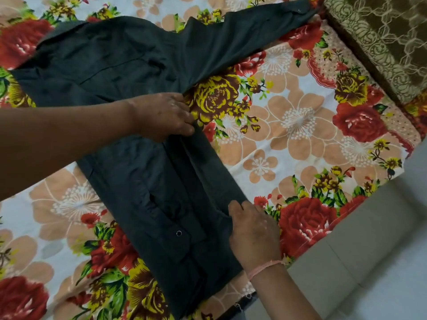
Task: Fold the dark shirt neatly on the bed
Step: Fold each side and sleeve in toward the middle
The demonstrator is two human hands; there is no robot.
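Observation:
The dark shirt (129, 65) lies spread on the floral bed sheet (300, 144). One long sleeve stretches toward the top right corner. Its lower body runs down toward the bed's near edge, with one side folded over and a small button showing. My left hand (161, 116) grips the shirt's right edge at mid-length, fingers curled on the cloth. My right hand (254, 232) rests on the folded edge lower down, and its fingers look to pinch the fabric at the corner. A pink thread circles my right wrist.
A brown patterned blanket (381, 38) lies at the top right beside the sheet. The bed's edge runs diagonally at lower right, with pale tiled floor (381, 262) beyond it.

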